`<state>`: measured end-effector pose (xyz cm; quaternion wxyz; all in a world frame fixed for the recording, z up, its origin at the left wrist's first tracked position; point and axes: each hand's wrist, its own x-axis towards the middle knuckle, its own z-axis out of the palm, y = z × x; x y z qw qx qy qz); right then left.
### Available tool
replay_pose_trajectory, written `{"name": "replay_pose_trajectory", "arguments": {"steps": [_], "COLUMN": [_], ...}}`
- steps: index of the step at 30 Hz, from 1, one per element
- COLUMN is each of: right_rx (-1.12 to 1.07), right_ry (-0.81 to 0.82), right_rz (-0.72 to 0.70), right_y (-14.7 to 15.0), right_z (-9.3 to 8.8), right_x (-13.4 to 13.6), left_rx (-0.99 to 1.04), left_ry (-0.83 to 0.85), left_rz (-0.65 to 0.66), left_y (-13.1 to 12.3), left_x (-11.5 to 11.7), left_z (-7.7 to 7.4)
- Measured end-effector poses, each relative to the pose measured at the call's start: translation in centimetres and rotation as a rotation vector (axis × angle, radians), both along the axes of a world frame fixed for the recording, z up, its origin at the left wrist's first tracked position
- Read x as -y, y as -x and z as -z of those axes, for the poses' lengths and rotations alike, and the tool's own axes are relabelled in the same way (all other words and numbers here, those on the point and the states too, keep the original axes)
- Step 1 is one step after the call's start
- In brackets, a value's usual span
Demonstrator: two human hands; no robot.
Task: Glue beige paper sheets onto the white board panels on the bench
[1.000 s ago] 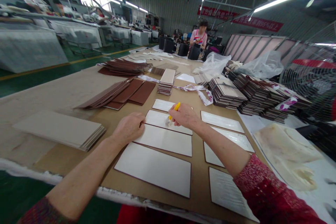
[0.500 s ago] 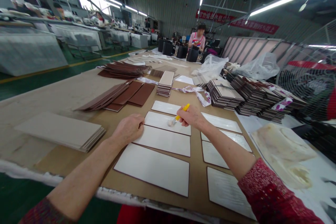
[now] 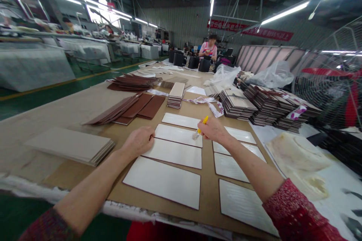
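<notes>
Grips a brush [image 3: 201, 125] in the right hand [image 3: 213, 130], fingers clenched round its yellow handle, bristle end down at the right end of a white panel [image 3: 177, 134], second from the far end of the left column. Rests the left hand [image 3: 138, 141] at the left edge of that same panel, where it borders the next one; fingers half curled, grasping nothing, tips on the white surface. Noted under both hands: white panels in two columns, flat and slightly apart, on cardboard [image 3: 209, 180] over the table [image 3: 65, 111]. Noted left of the cardboard: grey boards [image 3: 70, 145] in a low pile. Noted beyond the panels: brown sheets [image 3: 132, 106] fanned out, a small stack [image 3: 175, 96] with a pale top, and dark stacks [image 3: 266, 107] leaning along the right side, printed strips draped among them. Observed at the far end of the table: a co-worker [image 3: 207, 49], seated, among black boxes. Writing: white characters on a red banner [image 3: 249, 30] on the back wall, too small to read. No other label legible.
</notes>
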<state>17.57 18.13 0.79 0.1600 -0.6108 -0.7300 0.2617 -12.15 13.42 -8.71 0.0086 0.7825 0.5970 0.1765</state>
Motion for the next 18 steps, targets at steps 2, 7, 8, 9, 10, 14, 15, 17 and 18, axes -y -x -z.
{"name": "replay_pose_trajectory", "arguments": {"steps": [2, 7, 8, 9, 10, 14, 15, 17, 18], "right_rx": [-0.067, -0.273, -0.324, -0.386, -0.455, -0.651, -0.665, -0.679, -0.681], "right_ry": [-0.008, -0.001, 0.019, 0.051, 0.090, 0.239, 0.250, 0.253, 0.250], "right_rz": [-0.030, -0.065, -0.070, -0.080, -0.088, -0.128, -0.139, -0.164, -0.172], "right_y": [0.9, 2.4, 2.7, 2.9, 3.2, 5.0, 5.6, 6.9, 7.4], "right_z": [-0.1, -0.6, -0.6, -0.6, -0.4, 0.7, 1.0, 1.6, 1.9], "right_x": [0.0, 1.0, 1.3, 1.7, 2.1, 3.5, 3.7, 4.0, 4.0], "left_rx": [0.001, 0.009, 0.012, 0.013, 0.012, 0.049, 0.075, 0.129, 0.145], "left_ry": [0.012, 0.016, 0.014, 0.017, 0.027, 0.045, 0.034, 0.000, -0.013], "left_rz": [0.011, 0.051, 0.052, 0.052, 0.055, 0.039, 0.026, 0.003, 0.002], "left_y": [0.0, 0.4, 0.4, 0.5, 0.5, 0.2, 0.1, 0.0, 0.0], "left_x": [0.0, 2.4, 3.4, 4.4, 5.5, 8.8, 9.1, 9.4, 9.4], "left_z": [-0.4, -2.5, -2.8, -2.9, -2.8, -1.4, -1.0, -0.4, -0.3]}}
